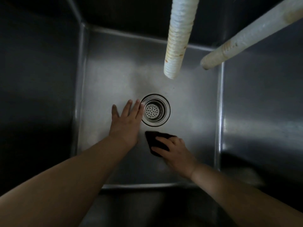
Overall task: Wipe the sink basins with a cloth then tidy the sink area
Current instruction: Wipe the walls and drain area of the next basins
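**Wiping the basin floor beside the drain**

Pressing down on the dark cloth (155, 142), your right hand (173, 153) lies just below the drain strainer (155, 110), its fingers curled over the cloth's near edge. Your left hand (126, 122) rests flat on the steel basin floor (111, 76), fingers straight and spread, with the fingertips touching the strainer's rim on its left. Both forearms reach in over the near wall. Bare floor lies open to the left, right and far side of the strainer. Two pale ribbed hoses (178, 35) hang over the far right part of the basin, well apart from both your hands.
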The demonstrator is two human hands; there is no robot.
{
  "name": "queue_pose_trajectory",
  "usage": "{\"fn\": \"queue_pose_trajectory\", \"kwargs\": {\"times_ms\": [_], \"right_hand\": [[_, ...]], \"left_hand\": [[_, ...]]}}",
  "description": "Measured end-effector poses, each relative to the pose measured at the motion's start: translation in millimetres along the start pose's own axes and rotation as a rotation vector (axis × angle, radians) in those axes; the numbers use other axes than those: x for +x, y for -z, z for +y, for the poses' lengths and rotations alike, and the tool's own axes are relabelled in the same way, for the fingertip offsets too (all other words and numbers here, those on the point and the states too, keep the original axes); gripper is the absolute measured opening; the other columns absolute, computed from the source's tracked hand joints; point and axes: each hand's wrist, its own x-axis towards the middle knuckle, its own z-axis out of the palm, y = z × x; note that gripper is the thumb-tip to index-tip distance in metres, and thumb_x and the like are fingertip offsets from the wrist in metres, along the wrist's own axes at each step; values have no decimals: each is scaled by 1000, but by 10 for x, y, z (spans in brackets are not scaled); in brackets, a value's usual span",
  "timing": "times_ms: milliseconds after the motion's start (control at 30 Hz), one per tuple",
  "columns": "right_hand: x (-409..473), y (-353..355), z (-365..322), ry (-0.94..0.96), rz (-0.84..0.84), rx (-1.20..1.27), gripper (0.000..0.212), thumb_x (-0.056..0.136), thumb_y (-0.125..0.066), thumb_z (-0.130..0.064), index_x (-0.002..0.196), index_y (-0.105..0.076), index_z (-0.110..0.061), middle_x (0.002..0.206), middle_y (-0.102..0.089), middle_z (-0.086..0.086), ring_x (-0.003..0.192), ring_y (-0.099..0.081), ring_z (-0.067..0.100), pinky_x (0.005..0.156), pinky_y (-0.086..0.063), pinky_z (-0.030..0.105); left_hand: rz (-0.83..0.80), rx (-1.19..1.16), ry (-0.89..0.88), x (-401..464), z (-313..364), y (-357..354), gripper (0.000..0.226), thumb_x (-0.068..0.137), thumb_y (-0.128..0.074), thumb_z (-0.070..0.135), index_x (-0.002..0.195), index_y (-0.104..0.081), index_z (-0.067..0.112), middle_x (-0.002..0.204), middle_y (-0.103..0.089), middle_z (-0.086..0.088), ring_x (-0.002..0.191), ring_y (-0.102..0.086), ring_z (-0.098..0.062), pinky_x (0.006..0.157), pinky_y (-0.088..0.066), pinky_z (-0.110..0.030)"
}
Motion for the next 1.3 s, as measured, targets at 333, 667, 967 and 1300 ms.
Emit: {"fn": "queue_pose_trajectory", "kwargs": {"times_ms": [333, 667, 967, 1300], "right_hand": [[852, 513, 741, -549, 203, -21, 54, 83, -43, -27, 137, -41, -29, 150, -32, 7, 130, -27, 35, 103, -26, 50], [1454, 693, 981, -289, 84, -60, 58, 86, -45, -28, 143, -36, -27, 156, -22, 6, 144, -15, 27, 114, -9, 47], [245, 183, 370, -121, 85, -136, 59, 81, -49, -34, 138, -39, -23, 149, -35, 15, 139, -26, 33, 112, -16, 49], [380, -10, -367, 244, -137, -69, 65, 84, -48, -31, 145, -31, -17, 151, -32, 11, 141, -25, 29, 113, -18, 51]], "left_hand": [[-13, -10, -5, 20, 16, -14, 119, 77, -70, 45, 147, 22, 16, 155, 27, -3, 144, 20, -27, 113, -2, -63], [-2, -33, -5, 19, -27, -42, 120, 75, -71, 47, 147, 22, 20, 156, 27, 0, 145, 20, -23, 114, -1, -61], [74, -80, 77, -79, -58, -103, 120, 75, -70, 51, 149, 17, 15, 156, 23, -9, 145, 17, -27, 117, 1, -55], [187, 6, 220, -505, -538, 82, 95, 86, -61, 37, 150, 2, 7, 159, 6, -13, 146, 7, -30, 117, -2, -48]]}}
